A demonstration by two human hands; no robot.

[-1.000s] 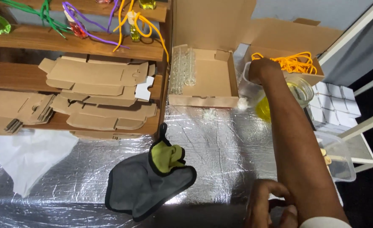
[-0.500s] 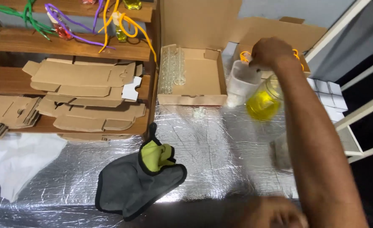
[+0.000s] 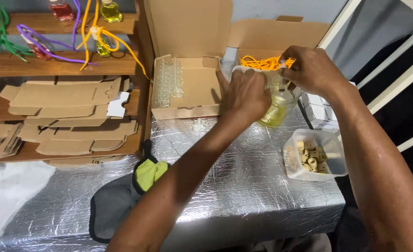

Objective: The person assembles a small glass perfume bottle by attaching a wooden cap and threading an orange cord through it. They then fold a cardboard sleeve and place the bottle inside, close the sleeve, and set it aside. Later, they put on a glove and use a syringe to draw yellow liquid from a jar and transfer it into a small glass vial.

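My left hand (image 3: 245,94) wraps around the side of a clear jar (image 3: 275,106) with yellow liquid at its bottom, which stands on the foil-covered table (image 3: 244,177). My right hand (image 3: 311,70) is at the jar's top, fingers pinched on its rim or lid; what they pinch is hidden. Just behind the jar lies an open cardboard box of orange cords (image 3: 262,62). To the left stands an open cardboard box (image 3: 195,91) with small clear glass vials (image 3: 167,81) along its left side.
A clear plastic tub of corks (image 3: 313,156) sits at the table's right edge. A grey and green glove (image 3: 127,196) lies near the front. Flat cardboard blanks (image 3: 71,116) fill wooden shelves on the left, with coloured bottles and cords (image 3: 94,28) above. White paper (image 3: 8,191) lies front left.
My left hand has come up from the table's front edge and closed round the jar. The view has shifted, and my right hand stays at the jar's top.
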